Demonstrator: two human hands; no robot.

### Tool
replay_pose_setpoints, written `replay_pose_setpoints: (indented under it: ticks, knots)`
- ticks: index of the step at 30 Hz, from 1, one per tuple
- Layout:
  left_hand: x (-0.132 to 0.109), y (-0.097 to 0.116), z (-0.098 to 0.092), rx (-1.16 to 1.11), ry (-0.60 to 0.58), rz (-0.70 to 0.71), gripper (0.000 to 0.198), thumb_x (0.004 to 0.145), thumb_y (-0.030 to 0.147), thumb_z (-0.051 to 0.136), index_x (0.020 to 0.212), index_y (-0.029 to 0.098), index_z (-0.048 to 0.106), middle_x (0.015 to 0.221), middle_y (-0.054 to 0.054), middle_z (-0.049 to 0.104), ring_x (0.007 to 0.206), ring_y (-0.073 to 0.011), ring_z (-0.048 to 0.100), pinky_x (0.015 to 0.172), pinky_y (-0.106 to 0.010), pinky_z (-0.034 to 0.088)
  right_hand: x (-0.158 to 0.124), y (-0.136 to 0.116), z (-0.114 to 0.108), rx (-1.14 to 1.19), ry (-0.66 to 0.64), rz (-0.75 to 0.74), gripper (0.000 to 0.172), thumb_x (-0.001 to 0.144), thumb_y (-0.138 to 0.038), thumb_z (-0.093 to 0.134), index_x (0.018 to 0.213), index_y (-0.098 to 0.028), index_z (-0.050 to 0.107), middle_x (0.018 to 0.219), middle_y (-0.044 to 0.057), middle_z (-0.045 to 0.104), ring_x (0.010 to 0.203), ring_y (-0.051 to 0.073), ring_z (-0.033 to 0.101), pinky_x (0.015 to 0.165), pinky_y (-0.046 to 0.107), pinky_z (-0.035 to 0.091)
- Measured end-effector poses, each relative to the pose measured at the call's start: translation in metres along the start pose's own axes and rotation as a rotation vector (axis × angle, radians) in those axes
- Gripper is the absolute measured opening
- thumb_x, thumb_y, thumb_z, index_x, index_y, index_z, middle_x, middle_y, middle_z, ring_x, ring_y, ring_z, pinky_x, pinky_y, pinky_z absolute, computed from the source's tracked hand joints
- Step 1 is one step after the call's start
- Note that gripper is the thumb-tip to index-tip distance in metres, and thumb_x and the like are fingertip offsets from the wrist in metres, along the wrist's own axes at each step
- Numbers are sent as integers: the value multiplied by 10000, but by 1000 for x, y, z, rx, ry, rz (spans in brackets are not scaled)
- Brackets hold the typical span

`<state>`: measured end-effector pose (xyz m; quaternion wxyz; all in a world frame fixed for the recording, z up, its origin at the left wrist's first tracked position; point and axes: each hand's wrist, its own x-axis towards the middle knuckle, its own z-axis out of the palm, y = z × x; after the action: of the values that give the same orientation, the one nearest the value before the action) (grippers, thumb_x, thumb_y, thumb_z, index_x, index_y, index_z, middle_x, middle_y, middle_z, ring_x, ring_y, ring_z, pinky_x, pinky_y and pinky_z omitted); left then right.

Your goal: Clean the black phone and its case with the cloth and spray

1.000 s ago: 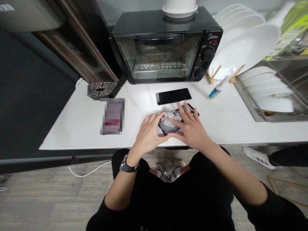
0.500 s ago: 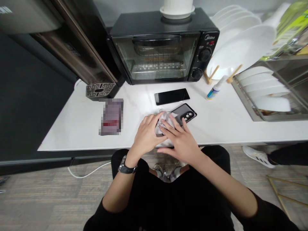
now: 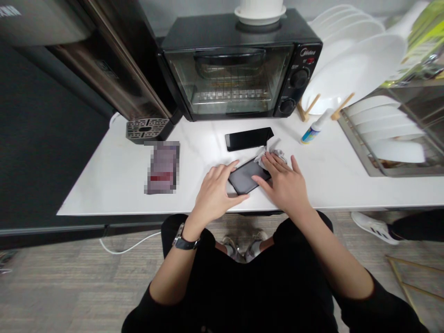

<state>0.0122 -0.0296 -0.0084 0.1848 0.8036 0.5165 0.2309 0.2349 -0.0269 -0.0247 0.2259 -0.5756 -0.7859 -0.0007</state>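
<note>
A dark phone case point(image 3: 248, 178) lies flat and slanted on the white counter point(image 3: 194, 157). My left hand point(image 3: 217, 189) braces its left end, with thumb and fingers on either side. Under the fingers of my right hand point(image 3: 286, 182), a crumpled white tissue point(image 3: 277, 155) presses on the case's far right end and hides the camera cutouts. The right thumb extends over the case's middle. Just behind lies a black phone point(image 3: 248, 138), screen up. To the right stands a small white spray bottle point(image 3: 314, 129) with a blue label.
A toaster oven point(image 3: 239, 83) stands at the back, with a white pot saucer point(image 3: 260, 19) on top. On the left are a drinks machine's drip tray point(image 3: 145, 129) and a blurred packet point(image 3: 162, 167). White plates point(image 3: 354, 69) and a sink point(image 3: 364, 157) occupy the right.
My right hand has slid the tissue right and away from me, from the near-left part of the case to its far-right end. My left hand stays at the left end.
</note>
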Motion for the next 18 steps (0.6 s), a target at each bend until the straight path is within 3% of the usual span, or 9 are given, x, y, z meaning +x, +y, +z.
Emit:
replay_pose_setpoints:
  ticks: [6, 8, 11, 14, 16, 18]
  knots:
    - [-1, -5, 2, 32, -14, 10, 801, 902, 315, 775, 1608, 210, 414, 1305, -106, 621, 1171, -320, 565, 1048, -477, 503, -20, -57, 4, 190, -112, -245, 951, 959, -836, 460, 1476, -50, 603, 1559, 228, 589, 1487, 344, 557, 1331, 595, 277]
    - [-2, -6, 2, 38, -17, 13, 803, 904, 322, 774, 1612, 212, 409, 1303, -106, 615, 1167, -318, 561, 1046, -474, 503, -20, -54, 3, 221, -138, -247, 879, 980, -809, 457, 1477, -100, 613, 1549, 187, 611, 1480, 324, 568, 1334, 615, 255]
    - [-2, -4, 1, 14, -12, 18, 839, 897, 428, 807, 1612, 264, 400, 1369, -98, 611, 1235, -325, 562, 1087, -488, 484, -6, -19, 1, 159, -100, -143, 665, 1059, -691, 431, 1468, -206, 631, 1529, 110, 645, 1484, 319, 564, 1319, 694, 206]
    - [-2, -1, 1, -1, 1, -5, 883, 867, 480, 842, 1607, 282, 404, 1403, -95, 610, 1289, -332, 562, 1132, -503, 459, 7, 6, 2, 50, 1, -21, 653, 1079, -646, 426, 1486, -171, 614, 1546, 145, 624, 1476, 353, 568, 1305, 727, 193]
    - [-1, -2, 1, -7, 2, -5, 884, 868, 473, 840, 1609, 274, 402, 1411, -99, 608, 1290, -333, 562, 1135, -507, 458, 6, -2, 4, 21, 17, -15, 747, 1042, -692, 472, 1486, -107, 607, 1551, 204, 606, 1473, 389, 563, 1298, 706, 239]
    - [-1, -4, 2, -4, -5, 10, 847, 886, 428, 815, 1609, 256, 408, 1400, -106, 607, 1258, -333, 563, 1112, -502, 472, -3, -26, 5, 58, -25, -92, 835, 996, -753, 506, 1466, -73, 618, 1539, 234, 608, 1476, 397, 558, 1297, 661, 287]
